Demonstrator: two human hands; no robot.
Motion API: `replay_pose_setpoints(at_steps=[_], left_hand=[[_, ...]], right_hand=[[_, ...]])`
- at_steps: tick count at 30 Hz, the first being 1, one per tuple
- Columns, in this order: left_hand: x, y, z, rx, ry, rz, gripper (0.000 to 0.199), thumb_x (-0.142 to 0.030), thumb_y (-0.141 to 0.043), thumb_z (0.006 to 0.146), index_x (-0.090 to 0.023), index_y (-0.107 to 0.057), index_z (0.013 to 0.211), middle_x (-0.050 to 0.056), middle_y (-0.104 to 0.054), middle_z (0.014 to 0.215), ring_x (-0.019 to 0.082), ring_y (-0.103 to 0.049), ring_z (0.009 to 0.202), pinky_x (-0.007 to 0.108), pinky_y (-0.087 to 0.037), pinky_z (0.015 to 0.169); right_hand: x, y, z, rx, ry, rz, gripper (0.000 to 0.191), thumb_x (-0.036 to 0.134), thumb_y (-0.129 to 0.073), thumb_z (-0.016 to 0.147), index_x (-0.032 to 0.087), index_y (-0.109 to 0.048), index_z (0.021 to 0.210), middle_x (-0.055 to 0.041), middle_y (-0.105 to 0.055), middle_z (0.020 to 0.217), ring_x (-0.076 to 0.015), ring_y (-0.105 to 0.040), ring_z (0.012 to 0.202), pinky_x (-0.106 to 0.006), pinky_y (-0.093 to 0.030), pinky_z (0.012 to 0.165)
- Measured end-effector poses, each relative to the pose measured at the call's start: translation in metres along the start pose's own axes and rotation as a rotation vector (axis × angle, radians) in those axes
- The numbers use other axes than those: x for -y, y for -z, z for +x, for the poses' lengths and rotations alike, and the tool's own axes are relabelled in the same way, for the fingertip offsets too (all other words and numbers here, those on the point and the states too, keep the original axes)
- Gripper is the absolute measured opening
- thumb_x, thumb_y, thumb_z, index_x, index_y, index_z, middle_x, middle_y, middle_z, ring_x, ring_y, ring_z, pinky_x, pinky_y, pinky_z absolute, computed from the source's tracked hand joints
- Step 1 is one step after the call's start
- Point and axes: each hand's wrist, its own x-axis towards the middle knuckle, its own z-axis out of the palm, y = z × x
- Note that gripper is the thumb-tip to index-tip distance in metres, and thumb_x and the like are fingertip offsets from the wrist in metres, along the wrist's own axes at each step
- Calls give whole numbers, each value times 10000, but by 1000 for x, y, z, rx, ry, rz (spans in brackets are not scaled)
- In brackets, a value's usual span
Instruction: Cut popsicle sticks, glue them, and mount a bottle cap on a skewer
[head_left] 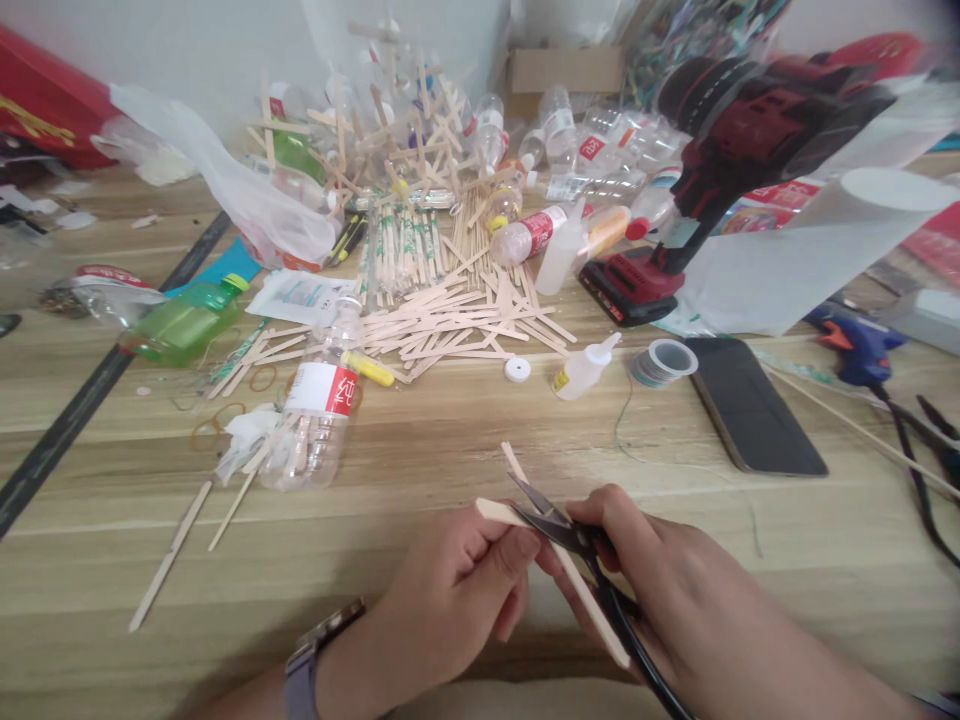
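Near the table's front edge, my left hand point(450, 585) pinches a pair of crossed wooden craft sticks between thumb and fingers. The short end of one craft stick point(496, 511) pokes out past the thumb. The longer craft stick point(589, 600) slants beneath the scissors towards my right hand point(664, 570). That hand is closed around black-handled scissors point(571, 537). Their blades are parted and lie over the crossing of the sticks; whether they touch the wood I cannot tell. Two loose sticks, one of them point(171, 555) whole in view, lie to the left.
Many craft sticks point(450, 320) are heaped behind the hands. A plastic bottle point(319, 400) stands at left, a green bottle point(187, 318) beyond it. A small glue bottle point(587, 368), thread spool point(664, 362), phone point(756, 405), red drill point(701, 180) and blue glue gun point(859, 340) are at right.
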Motion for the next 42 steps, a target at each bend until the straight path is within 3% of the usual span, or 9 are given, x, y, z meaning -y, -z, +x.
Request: replay_pose_setpoints(at_steps=[10,21,27,31,34,37,42], left_hand=[[1,-1,2,-18,88,-45,558,-676,-372,910,-187,-553,710,-65,-428,437,84,-328,385,225,-252,429],[-2,0,2,-16,105,-16,522,-635,-374,926,-179,-559,751,-58,-447,455,93,-376,416,227,-282,464],[-1,-3,0,-13,87,-50,485,-584,-380,949,-178,-546,742,-66,-444,461,82,-358,408,216,-282,457],[0,-1,1,-23,80,-64,452,-570,-389,953,-186,-528,758,-74,-440,467,83,-364,416,212,-277,458],[2,2,2,-58,74,-46,466,-592,-380,948,-191,-520,756,-76,-438,456,85,-360,413,216,-270,462],[4,5,2,-69,70,-20,498,-615,-372,942,-184,-549,767,-73,-434,448,89,-353,414,223,-269,467],[2,6,2,-74,64,-41,523,-652,-370,925,-184,-559,787,-75,-427,442,92,-350,415,227,-285,484]], right_hand=[[2,-5,5,76,-122,88,152,158,-388,845,198,-507,930,-99,-724,720,-229,-675,562,-288,-479,462],[4,-7,9,61,-45,146,193,97,-396,837,188,-467,991,-66,-738,684,-207,-684,534,-282,-504,476],[0,-10,7,40,-13,118,297,50,-387,833,147,-475,1100,-60,-736,696,-179,-680,511,-243,-498,449],[-3,-11,4,32,8,41,395,49,-384,827,98,-412,1218,-96,-755,749,-199,-701,541,-267,-530,475],[-6,-9,1,14,39,35,465,41,-399,828,103,-349,1286,-63,-757,730,-199,-707,551,-264,-543,496],[-10,-3,1,-64,72,-3,455,127,-417,924,106,-277,1356,-23,-736,675,-180,-700,545,-231,-544,505],[-23,12,2,-285,93,-184,457,471,-306,1029,118,-322,1318,16,-690,576,-167,-663,431,-211,-506,406]])
